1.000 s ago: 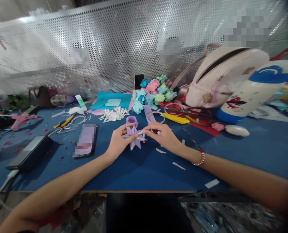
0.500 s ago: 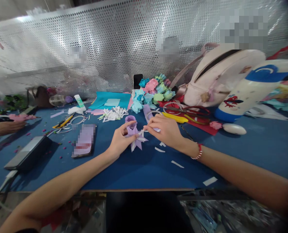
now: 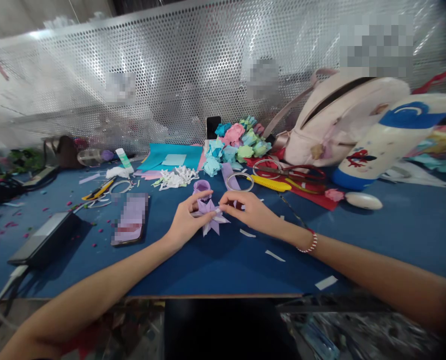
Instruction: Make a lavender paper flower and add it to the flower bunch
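A lilac folded-paper flower (image 3: 210, 218) with pointed petals sits just above the blue table (image 3: 215, 260), held from both sides. My left hand (image 3: 185, 220) pinches its left side, fingers closed on the paper. My right hand (image 3: 250, 210) pinches the right edge with thumb and forefinger, a beaded bracelet (image 3: 308, 244) on its wrist. Just behind the flower lie a small lilac paper roll (image 3: 201, 187) and a clear tape ring (image 3: 241, 181). White paper slips (image 3: 274, 256) are scattered under my right forearm.
A pile of crumpled pastel paper flowers (image 3: 238, 141) and teal sheets (image 3: 170, 156) lie at the back. Red scissors (image 3: 294, 172), a yellow cutter (image 3: 271, 183), a pink bag (image 3: 343, 115) and a white-blue bottle (image 3: 391, 137) stand right. A phone (image 3: 131, 218) and a dark power bank (image 3: 42, 239) lie left.
My right hand has come back from the tape ring to the flower's right edge. The other person's arm and the pink glue gun at far left are gone from view.
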Demonstrator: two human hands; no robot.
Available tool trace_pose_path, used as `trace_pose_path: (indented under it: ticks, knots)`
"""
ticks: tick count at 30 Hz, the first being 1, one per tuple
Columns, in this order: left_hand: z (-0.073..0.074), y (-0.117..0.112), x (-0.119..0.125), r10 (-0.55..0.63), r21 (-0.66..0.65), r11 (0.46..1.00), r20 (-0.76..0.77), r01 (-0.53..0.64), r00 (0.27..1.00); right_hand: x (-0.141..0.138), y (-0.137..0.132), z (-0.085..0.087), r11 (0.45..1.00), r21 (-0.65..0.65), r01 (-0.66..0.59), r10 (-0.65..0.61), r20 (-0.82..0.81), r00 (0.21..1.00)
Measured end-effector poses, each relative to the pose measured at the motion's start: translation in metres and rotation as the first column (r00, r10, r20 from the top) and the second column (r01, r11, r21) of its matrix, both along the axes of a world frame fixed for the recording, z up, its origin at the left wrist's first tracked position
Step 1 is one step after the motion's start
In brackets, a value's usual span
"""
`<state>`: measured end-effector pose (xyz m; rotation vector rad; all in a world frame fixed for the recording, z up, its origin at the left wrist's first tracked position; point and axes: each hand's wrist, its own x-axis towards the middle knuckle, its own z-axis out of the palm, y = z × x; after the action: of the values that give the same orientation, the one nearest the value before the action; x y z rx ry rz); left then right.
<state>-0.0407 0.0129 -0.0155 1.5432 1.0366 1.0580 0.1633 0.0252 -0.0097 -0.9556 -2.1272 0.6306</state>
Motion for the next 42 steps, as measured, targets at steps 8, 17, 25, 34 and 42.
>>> trace_pose_path:
  ticks: [8,17,25,34,42]
  knots:
    - [-0.002,0.005,-0.003,-0.023,0.009,1.0,0.04,0.023,0.999,0.021,0.019,0.008,0.981,0.193,0.019,-0.049,0.148,0.988]
    - [-0.002,0.005,-0.005,0.011,-0.012,1.0,0.037,-0.011,0.999,0.055,0.047,0.005,0.907,0.416,0.07,-0.246,0.388,0.888]
    - [-0.003,0.009,-0.013,0.01,0.185,0.982,-0.235,0.035,0.972,0.064,0.057,-0.004,0.855,0.514,0.071,-0.368,0.504,0.781]
    - [0.001,0.002,-0.01,0.045,0.532,0.829,-0.37,0.171,0.928,0.019,0.019,0.004,0.987,0.13,0.093,-0.091,-0.02,0.996]
    - [0.001,0.0,-0.008,-0.094,0.517,0.781,-0.456,0.35,0.885,0.007,0.001,0.005,0.982,0.181,0.053,-0.037,-0.088,0.995]
